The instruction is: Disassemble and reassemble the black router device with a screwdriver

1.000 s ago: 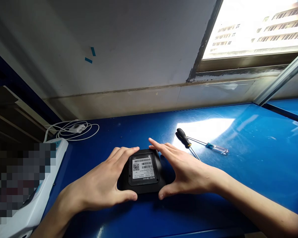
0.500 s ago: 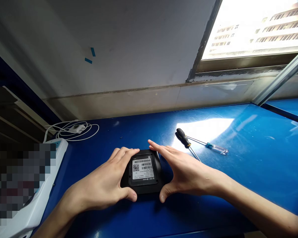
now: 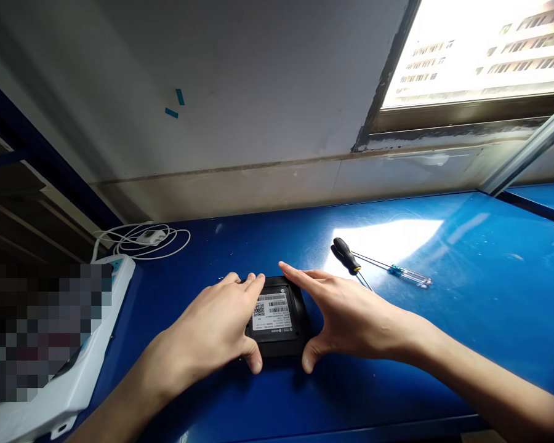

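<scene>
On the left, a white plastic casing (image 3: 108, 307) is sitting on the glossy blue bench (image 3: 466, 326), with a loosely coiled white cable (image 3: 150, 237) lying behind it. My left hand (image 3: 215, 323) is covering the left side of a flat, squarish, black plastic box with a white label (image 3: 279, 317), resting on the bench between my hands; whether that grip is pressing, I cannot tell. My right hand (image 3: 351, 312) is curving open around the box's right side. Beyond it, a black-handled screwdriver (image 3: 346, 255) and a clear-handled screwdriver (image 3: 410, 275) are lying.
</scene>
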{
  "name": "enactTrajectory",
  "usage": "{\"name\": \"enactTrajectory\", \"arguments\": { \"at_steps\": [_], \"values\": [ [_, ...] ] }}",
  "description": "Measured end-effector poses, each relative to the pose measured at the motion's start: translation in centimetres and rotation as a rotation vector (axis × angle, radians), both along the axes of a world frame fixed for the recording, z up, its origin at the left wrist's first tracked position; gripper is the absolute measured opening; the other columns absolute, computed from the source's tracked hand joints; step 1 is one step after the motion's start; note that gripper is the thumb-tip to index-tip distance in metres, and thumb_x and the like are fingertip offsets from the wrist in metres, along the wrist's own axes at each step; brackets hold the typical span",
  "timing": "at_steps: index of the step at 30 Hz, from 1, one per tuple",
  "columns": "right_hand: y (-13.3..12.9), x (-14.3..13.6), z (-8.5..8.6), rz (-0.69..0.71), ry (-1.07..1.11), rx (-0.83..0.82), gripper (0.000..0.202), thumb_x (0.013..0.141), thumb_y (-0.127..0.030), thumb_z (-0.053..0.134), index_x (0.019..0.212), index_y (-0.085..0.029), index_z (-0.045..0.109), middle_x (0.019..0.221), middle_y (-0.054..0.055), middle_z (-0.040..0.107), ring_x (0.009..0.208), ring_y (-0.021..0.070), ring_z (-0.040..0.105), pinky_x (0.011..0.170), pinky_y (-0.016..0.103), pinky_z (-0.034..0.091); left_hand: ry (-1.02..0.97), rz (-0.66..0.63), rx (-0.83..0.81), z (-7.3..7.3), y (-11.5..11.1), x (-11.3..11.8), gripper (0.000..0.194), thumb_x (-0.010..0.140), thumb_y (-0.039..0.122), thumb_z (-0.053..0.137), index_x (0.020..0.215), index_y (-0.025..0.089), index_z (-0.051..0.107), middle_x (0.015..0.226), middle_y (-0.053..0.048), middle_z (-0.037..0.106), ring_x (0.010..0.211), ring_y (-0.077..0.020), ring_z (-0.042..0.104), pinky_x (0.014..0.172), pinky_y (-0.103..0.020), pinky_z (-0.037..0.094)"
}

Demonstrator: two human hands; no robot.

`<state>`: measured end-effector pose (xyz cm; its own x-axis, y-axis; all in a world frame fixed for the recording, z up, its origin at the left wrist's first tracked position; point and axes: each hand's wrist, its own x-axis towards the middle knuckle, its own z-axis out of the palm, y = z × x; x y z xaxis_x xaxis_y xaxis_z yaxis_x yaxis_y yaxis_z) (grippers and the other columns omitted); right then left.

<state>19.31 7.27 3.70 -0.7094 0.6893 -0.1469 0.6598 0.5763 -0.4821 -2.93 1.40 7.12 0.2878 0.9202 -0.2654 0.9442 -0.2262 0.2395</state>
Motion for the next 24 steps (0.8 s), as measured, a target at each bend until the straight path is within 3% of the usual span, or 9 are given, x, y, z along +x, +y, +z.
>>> {"name": "enactTrajectory", "arguments": {
  "at_steps": [9,13,15,17,19,22,24],
  "values": [
    [0.0,0.1,0.0,-0.007,-0.014,0.012,0.144,0.050,-0.058,0.097,0.166,-0.021,0.021,0.158,0.026,0.048,0.140,0.0470,0.054,0.112,0.058,0.050,0.058,-0.059,0.029,-0.4,0.2,0.0,0.097,0.057,0.038,0.099,0.142,0.010,0.061,0.141,-0.023,0.065,0.125,-0.0403,0.064,0.099,-0.042,0.056],
    [0.5,0.8,-0.9,0.099,0.090,0.033,0.133,0.060,-0.066,0.090,0.165,-0.018,0.025,0.161,0.021,0.047,0.145,0.0419,0.050,0.115,0.055,0.048,0.053,-0.047,0.008,-0.2,0.3,-0.3,0.102,0.058,0.041,0.097,0.148,0.015,0.056,0.150,-0.021,0.059,0.135,-0.0412,0.059,0.104,-0.045,0.054],
    [1.3,1.3,-1.4,0.094,0.156,0.083,0.117,0.070,-0.065,0.085,0.164,-0.021,0.031,0.157,0.017,0.054,0.142,0.0373,0.055,0.114,0.052,0.051,0.045,-0.041,0.004,-0.1,0.2,-0.6,0.101,0.060,0.043,0.096,0.149,0.018,0.056,0.155,-0.019,0.055,0.140,-0.0404,0.055,0.107,-0.044,0.053],
    [2.4,2.0,-1.7,-0.040,0.220,0.231,0.084,0.088,-0.055,0.073,0.159,-0.023,0.041,0.147,0.013,0.063,0.132,0.0322,0.063,0.110,0.049,0.054,0.017,-0.044,0.005,-0.3,-0.2,-1.2,0.098,0.063,0.047,0.094,0.150,0.020,0.056,0.160,-0.016,0.049,0.146,-0.0387,0.049,0.111,-0.044,0.051],
    [3.7,2.8,-1.8,-0.248,0.205,0.435,0.065,0.097,-0.051,0.063,0.151,-0.019,0.050,0.137,0.016,0.066,0.114,0.0314,0.071,0.096,0.047,0.060,-0.017,-0.049,0.013,-1.0,-0.9,-1.8,0.100,0.072,0.054,0.088,0.156,0.019,0.047,0.165,-0.014,0.041,0.152,-0.0355,0.040,0.118,-0.046,0.046],
    [5.5,4.0,-1.9,-0.554,-0.022,0.540,0.058,0.100,-0.054,0.054,0.144,-0.017,0.056,0.131,0.020,0.062,0.089,0.0305,0.073,0.072,0.044,0.060,-0.017,-0.062,0.075,-2.8,-2.3,-2.6,0.097,0.086,0.063,0.072,0.162,0.016,0.034,0.169,-0.012,0.031,0.157,-0.0345,0.028,0.123,-0.053,0.038],
    [6.3,4.7,-2.2,-0.600,-0.102,0.522,0.055,0.099,-0.054,0.055,0.139,-0.015,0.060,0.125,0.021,0.064,0.083,0.0316,0.073,0.066,0.043,0.058,-0.003,-0.072,0.147,-4.3,-3.0,-2.9,0.096,0.089,0.062,0.066,0.164,0.014,0.031,0.170,-0.013,0.027,0.157,-0.0359,0.027,0.122,-0.055,0.040]
  ]
}}
